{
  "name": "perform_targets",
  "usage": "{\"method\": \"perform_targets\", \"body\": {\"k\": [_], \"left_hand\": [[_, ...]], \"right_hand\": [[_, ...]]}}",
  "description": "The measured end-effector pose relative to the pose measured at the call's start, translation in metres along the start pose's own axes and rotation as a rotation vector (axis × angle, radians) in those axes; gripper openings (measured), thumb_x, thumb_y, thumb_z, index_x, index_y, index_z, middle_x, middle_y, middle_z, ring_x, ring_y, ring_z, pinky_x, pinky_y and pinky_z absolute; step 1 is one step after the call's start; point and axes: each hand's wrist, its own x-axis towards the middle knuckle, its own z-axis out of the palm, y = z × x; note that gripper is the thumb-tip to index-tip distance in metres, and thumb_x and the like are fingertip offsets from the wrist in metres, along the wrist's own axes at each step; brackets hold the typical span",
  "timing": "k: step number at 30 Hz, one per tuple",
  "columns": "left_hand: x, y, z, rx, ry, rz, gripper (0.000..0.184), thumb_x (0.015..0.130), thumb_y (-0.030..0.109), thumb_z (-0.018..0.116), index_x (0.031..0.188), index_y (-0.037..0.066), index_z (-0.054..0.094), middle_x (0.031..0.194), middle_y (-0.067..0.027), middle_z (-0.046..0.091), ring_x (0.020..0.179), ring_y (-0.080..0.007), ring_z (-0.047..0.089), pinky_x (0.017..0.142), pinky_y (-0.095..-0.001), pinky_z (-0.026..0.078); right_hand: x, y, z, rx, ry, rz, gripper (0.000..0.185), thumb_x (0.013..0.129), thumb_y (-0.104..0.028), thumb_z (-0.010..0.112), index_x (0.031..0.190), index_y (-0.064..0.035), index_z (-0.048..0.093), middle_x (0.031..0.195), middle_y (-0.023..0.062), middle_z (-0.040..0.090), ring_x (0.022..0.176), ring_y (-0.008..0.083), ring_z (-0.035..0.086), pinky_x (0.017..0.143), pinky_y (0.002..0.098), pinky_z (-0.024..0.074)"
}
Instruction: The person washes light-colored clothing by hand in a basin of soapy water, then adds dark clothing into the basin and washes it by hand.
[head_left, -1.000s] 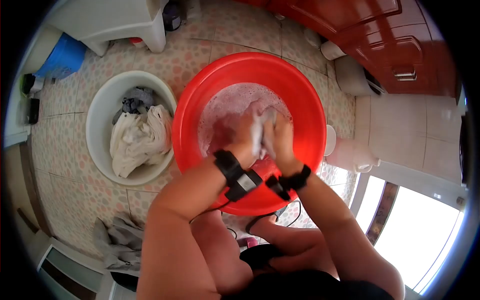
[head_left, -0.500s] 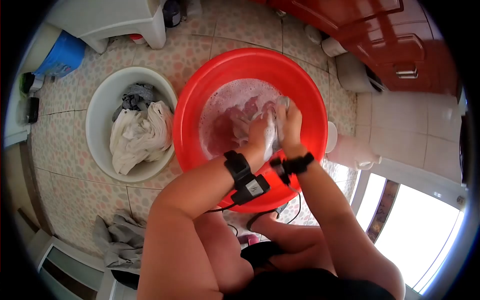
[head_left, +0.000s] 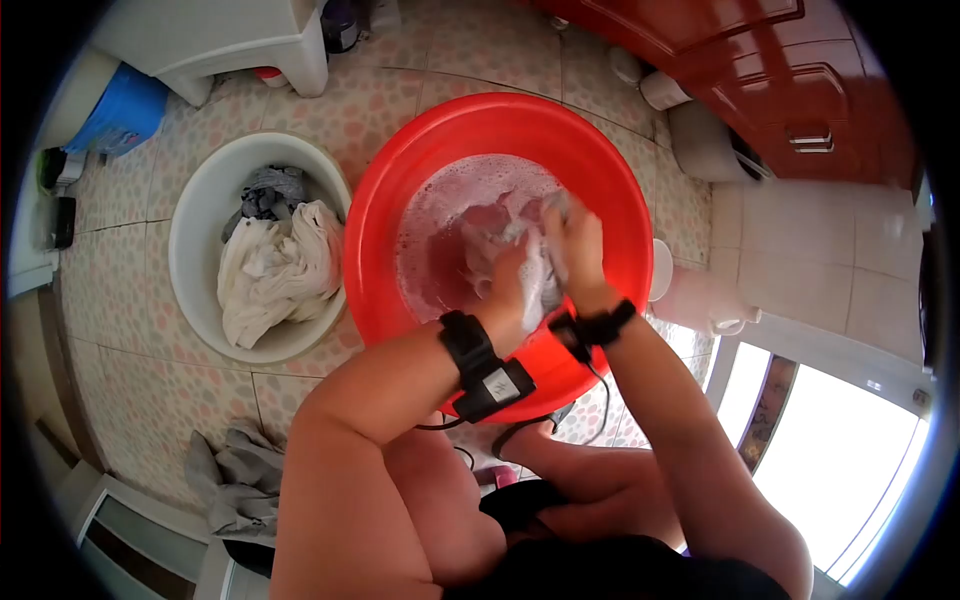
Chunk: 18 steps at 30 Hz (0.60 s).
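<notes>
1. A person's two bare hands meet over a red basin (head_left: 500, 105), at three o'clock from its centre; both are closed on one wet, sudsy grey-white cloth (head_left: 540, 285), with the bunched fabric between them.
2. The left hand (head_left: 508, 287) is on the nine o'clock side of the bunch; its fingers curve in against the fabric, though blur hides how tightly they are closed.
3. The right hand (head_left: 580, 243) is on the three o'clock side, fingers bent over the cloth; its fingertips are blurred too.
4. Foamy, pinkish water (head_left: 435, 270) fills the basin's bottom; more fabric shows in it beside the hands, and whether it is the same piece I cannot tell.
5. The basin's wall rises between the hands and the rim at three o'clock; the forearms cross the rim between five and seven o'clock, each wrist wearing a black strap with a cable near it.
6. At nine o'clock a white tub (head_left: 186, 245) stands right by the basin, rims touching or nearly so; it holds cream fabric (head_left: 280, 270) and dark grey fabric (head_left: 272, 190).
7. Pebble-patterned floor (head_left: 490, 60) shows beyond the rim at twelve o'clock; a pinkish container (head_left: 700, 300) sits just outside at three o'clock.
</notes>
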Motion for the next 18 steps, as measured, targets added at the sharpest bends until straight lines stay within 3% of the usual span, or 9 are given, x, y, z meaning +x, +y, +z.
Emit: {"method": "perform_targets", "body": {"k": [1,3,4,7,9,11,12,13,18], "left_hand": [[0.009,-0.005,-0.006,-0.002,-0.004,0.000,0.042,0.089,0.046,0.041,0.109,0.009,0.047,0.091,-0.0096,0.056,0.081,-0.0253,0.056,0.063,-0.0357,0.047],[0.035,0.012,-0.030,0.784,-0.427,0.349,0.042,0.090,0.045,0.038,0.112,0.011,0.047,0.094,-0.0072,0.056,0.082,-0.0224,0.056,0.062,-0.0320,0.047],[0.034,0.044,-0.038,0.216,-0.525,-0.287,0.044,0.090,0.045,0.038,0.116,0.010,0.048,0.100,-0.0061,0.055,0.087,-0.0201,0.054,0.066,-0.0339,0.045],[-0.019,0.052,-0.011,0.009,-0.203,-0.316,0.050,0.089,0.050,0.037,0.112,0.008,0.051,0.103,-0.0084,0.055,0.091,-0.0200,0.051,0.070,-0.0360,0.044],[-0.003,0.029,-0.014,0.080,-0.360,-0.275,0.053,0.089,0.052,0.034,0.110,0.008,0.053,0.101,-0.0103,0.056,0.090,-0.0213,0.051,0.071,-0.0373,0.044],[0.004,0.053,-0.008,0.417,-0.120,-0.045,0.050,0.088,0.052,0.035,0.104,0.009,0.054,0.099,-0.0095,0.055,0.087,-0.0221,0.051,0.070,-0.0364,0.044],[-0.010,0.091,-0.020,0.360,-0.280,-0.265,0.044,0.088,0.050,0.038,0.094,0.010,0.053,0.090,-0.0076,0.055,0.082,-0.0233,0.052,0.069,-0.0380,0.044],[0.007,0.086,-0.018,-0.211,-0.438,-0.361,0.039,0.087,0.049,0.041,0.087,0.011,0.052,0.081,-0.0052,0.053,0.077,-0.0223,0.052,0.065,-0.0376,0.044],[0.004,0.033,-0.014,0.075,-0.354,-0.153,0.031,0.087,0.041,0.044,0.089,0.011,0.053,0.078,-0.0033,0.052,0.070,-0.0154,0.050,0.059,-0.0286,0.042]], "right_hand": [[-0.007,-0.007,-0.002,-0.003,0.003,-0.001,0.017,0.080,-0.017,0.052,0.081,-0.0001,0.055,0.072,0.0240,0.056,0.070,0.0407,0.056,0.058,0.0426,0.0448],[-0.031,-0.032,-0.001,0.211,0.029,-0.022,0.024,0.082,-0.023,0.050,0.080,0.0006,0.055,0.073,0.0248,0.056,0.070,0.0408,0.056,0.060,0.0439,0.0444],[-0.046,-0.032,0.001,0.199,0.034,-0.243,0.025,0.083,-0.023,0.049,0.082,0.0011,0.054,0.071,0.0246,0.056,0.068,0.0412,0.056,0.058,0.0442,0.0448],[-0.025,-0.010,0.004,0.023,-0.101,-0.175,0.020,0.083,-0.018,0.050,0.084,0.0018,0.052,0.070,0.0242,0.056,0.064,0.0412,0.056,0.054,0.0429,0.0452],[-0.013,0.000,0.006,-0.002,-0.071,-0.025,0.020,0.083,-0.018,0.049,0.090,0.0008,0.049,0.071,0.0240,0.056,0.061,0.0409,0.057,0.052,0.0431,0.0448],[-0.032,-0.036,0.002,0.246,-0.026,0.092,0.022,0.084,-0.019,0.049,0.095,-0.0002,0.048,0.076,0.0245,0.057,0.060,0.0404,0.057,0.052,0.0430,0.0450],[-0.055,-0.034,0.004,0.419,-0.133,-0.023,0.023,0.083,-0.018,0.050,0.099,-0.0018,0.046,0.078,0.0261,0.057,0.063,0.0409,0.057,0.054,0.0441,0.0449],[-0.063,-0.036,0.003,0.162,-0.104,-0.313,0.024,0.082,-0.015,0.052,0.101,-0.0008,0.047,0.078,0.0269,0.056,0.067,0.0427,0.056,0.056,0.0445,0.0450],[-0.009,0.003,0.009,0.082,0.028,0.076,0.030,0.080,-0.013,0.054,0.105,0.0025,0.048,0.081,0.0286,0.056,0.076,0.0457,0.055,0.064,0.0446,0.0452]]}}
